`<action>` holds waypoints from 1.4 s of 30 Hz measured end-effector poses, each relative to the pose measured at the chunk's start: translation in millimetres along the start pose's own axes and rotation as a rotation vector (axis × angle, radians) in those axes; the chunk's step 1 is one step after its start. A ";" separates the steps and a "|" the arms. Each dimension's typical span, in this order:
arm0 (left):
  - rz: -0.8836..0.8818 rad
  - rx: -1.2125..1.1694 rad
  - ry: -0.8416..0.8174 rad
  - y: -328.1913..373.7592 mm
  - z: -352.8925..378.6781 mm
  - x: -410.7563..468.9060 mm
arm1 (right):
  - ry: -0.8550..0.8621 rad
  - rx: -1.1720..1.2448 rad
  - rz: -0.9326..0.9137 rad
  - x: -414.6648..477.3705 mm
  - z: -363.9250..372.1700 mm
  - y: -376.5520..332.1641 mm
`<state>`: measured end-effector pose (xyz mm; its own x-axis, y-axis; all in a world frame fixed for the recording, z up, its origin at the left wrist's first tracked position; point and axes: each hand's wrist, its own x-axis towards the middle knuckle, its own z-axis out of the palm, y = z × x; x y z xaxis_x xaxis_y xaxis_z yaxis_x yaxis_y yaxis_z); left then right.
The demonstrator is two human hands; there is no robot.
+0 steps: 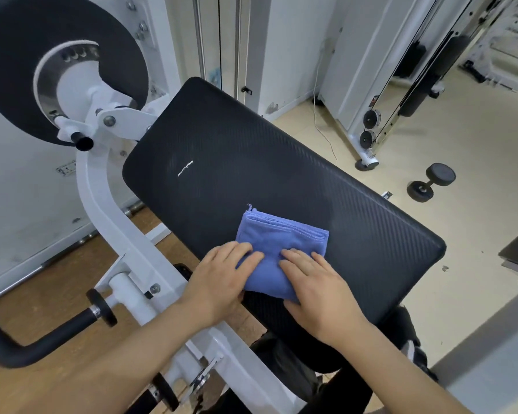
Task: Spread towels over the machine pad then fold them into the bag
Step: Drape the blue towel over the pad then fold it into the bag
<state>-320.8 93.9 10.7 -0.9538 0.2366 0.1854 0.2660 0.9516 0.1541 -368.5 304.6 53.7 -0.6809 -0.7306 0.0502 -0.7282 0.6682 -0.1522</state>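
Observation:
A folded blue towel (277, 240) lies on the near part of the black machine pad (266, 162). My left hand (222, 279) rests flat on the towel's left side with its fingers straight. Flat on the towel's right near corner lies my right hand (317, 288), fingers spread. The near edge of the towel is hidden under both hands. A black bag (284, 363) shows partly below the pad, between my forearms.
The white machine frame (108, 210) with a black round pad (21, 40) stands at the left, and a black handle bar (42, 339) juts out low left. A dumbbell (431, 182) lies on the floor at the right. A cable machine (380, 85) stands behind.

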 end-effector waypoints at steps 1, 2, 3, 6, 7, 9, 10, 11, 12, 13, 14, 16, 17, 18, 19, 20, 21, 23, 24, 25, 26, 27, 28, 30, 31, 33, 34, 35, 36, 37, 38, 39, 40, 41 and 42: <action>-0.013 -0.093 0.004 -6.1 -0.5 1.0 | -0.005 0.051 0.000 0.9 -3.2 2.9; -0.045 -0.231 0.010 -11.9 -3.4 4.0 | -0.005 0.134 0.013 1.9 -6.4 6.6; -0.115 -0.386 0.010 -16.3 -9.9 9.1 | -0.014 0.257 0.046 3.1 -10.5 9.3; -0.441 -0.754 -0.055 -27.2 -25.9 30.6 | 0.084 0.630 0.197 9.5 -21.3 14.0; -0.530 -0.830 -0.043 -27.5 -27.3 37.1 | 0.175 0.712 0.286 12.3 -24.1 15.3; -0.640 -0.903 0.022 -21.9 -23.6 47.5 | 0.285 0.855 0.474 18.1 -29.2 16.4; -0.681 -0.902 0.061 -16.7 -20.4 51.4 | 0.310 0.881 0.532 20.7 -29.6 15.8; -0.715 -0.884 0.096 -11.3 -17.3 54.5 | 0.337 0.857 0.563 22.7 -27.8 14.8; -0.742 -0.866 0.126 -7.5 -13.7 56.4 | 0.364 0.817 0.584 24.3 -26.1 13.2; -0.762 -0.856 0.155 -4.8 -10.9 57.8 | 0.391 0.775 0.603 25.8 -24.8 11.6; -0.779 -0.851 0.176 -4.4 -8.8 58.3 | 0.409 0.732 0.621 26.9 -23.2 10.2; -0.788 -0.837 0.200 -3.5 -9.8 58.6 | 0.429 0.652 0.637 27.8 -21.5 8.3; -0.790 -0.834 0.205 -3.2 -11.0 58.6 | 0.434 0.622 0.641 28.3 -21.0 7.4; -0.789 -0.828 0.206 -3.4 -11.9 58.3 | 0.436 0.592 0.643 29.0 -20.5 6.0; -0.783 -0.813 0.209 -3.7 -12.7 58.0 | 0.429 0.554 0.642 29.9 -19.8 3.1; -0.776 -0.787 0.213 -4.9 -12.7 57.5 | 0.415 0.516 0.644 30.6 -18.4 -0.5; -0.771 -0.767 0.211 -6.5 -12.9 57.5 | 0.402 0.484 0.651 31.4 -15.7 -3.8; -0.756 -0.788 0.180 -9.0 -12.7 57.3 | 0.386 0.408 0.675 32.9 -12.0 -6.6; -0.747 -0.819 0.164 -9.4 -13.0 56.6 | 0.359 0.370 0.694 33.8 -13.0 -6.0; -0.745 -0.849 0.139 -9.3 -14.3 56.1 | 0.309 0.349 0.718 35.6 -16.1 -3.6; -0.748 -0.886 0.119 -9.5 -16.5 56.2 | 0.229 0.345 0.738 37.6 -21.2 0.0; -0.756 -0.933 0.096 -11.1 -17.4 57.2 | 0.130 0.348 0.746 40.3 -27.6 4.4; -0.757 -0.988 0.068 -12.7 -18.3 58.4 | 0.025 0.353 0.741 43.2 -33.6 8.9; -0.733 -1.039 -0.025 -14.5 -20.1 58.8 | -0.153 0.366 0.709 48.4 -43.7 13.8; -0.709 -1.037 -0.077 -13.8 -22.6 56.8 | -0.211 0.363 0.685 49.8 -46.8 14.2; -0.648 -1.085 -0.134 -14.2 -26.5 47.4 | -0.277 0.363 0.632 47.0 -51.5 11.4; -0.601 -1.157 -0.138 -14.7 -28.9 40.2 | -0.295 0.387 0.596 42.8 -54.5 9.4; -0.549 -1.253 -0.149 -14.9 -31.9 32.3 | -0.311 0.424 0.554 37.8 -58.1 6.6; -0.488 -1.370 -0.175 -15.6 -35.4 24.1 | -0.337 0.474 0.516 31.6 -62.5 2.8; -0.420 -1.477 -0.209 -16.0 -37.9 16.1 | -0.366 0.528 0.485 24.3 -66.6 -1.7; -0.359 -1.558 -0.240 -14.9 -41.3 9.0 | -0.389 0.582 0.467 16.7 -70.5 -6.4; -0.314 -1.613 -0.255 -12.2 -43.6 3.6 | -0.397 0.636 0.455 9.4 -74.4 -11.3; -0.296 -1.663 -0.248 -6.8 -48.3 -1.2 | -0.399 0.682 0.450 2.5 -77.8 -15.2; -0.319 -1.688 -0.212 -0.1 -51.8 -4.8 | -0.397 0.721 0.444 -3.9 -80.6 -18.8; -0.370 -1.698 -0.154 8.1 -56.7 -7.9 | -0.391 0.759 0.442 -10.0 -83.4 -22.5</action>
<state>-303.2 88.6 65.5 -0.9696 0.1836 -0.1617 -0.2074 -0.2662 0.9414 -351.7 308.6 138.9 -0.7080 -0.5213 -0.4764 -0.0745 0.7260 -0.6837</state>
